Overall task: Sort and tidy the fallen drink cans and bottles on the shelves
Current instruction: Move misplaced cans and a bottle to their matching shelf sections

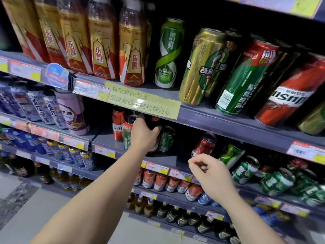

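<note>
- Fingers point(154, 129) of the left hand point(143, 134) curl round a dark can point(153, 123) on the second grey metal shelf point(228, 124), just under the yellow paper notice point(144, 101).
- Beside that can stand a red can point(118, 127) and a green can point(127, 138), upright.
- Right hand point(209, 175) hovers in front of the shelf edge, fingers curled loosely, holding nothing.
- Further right on that shelf, a red can point(204, 145) and a bright green can point(230, 154) lie tilted.
</note>
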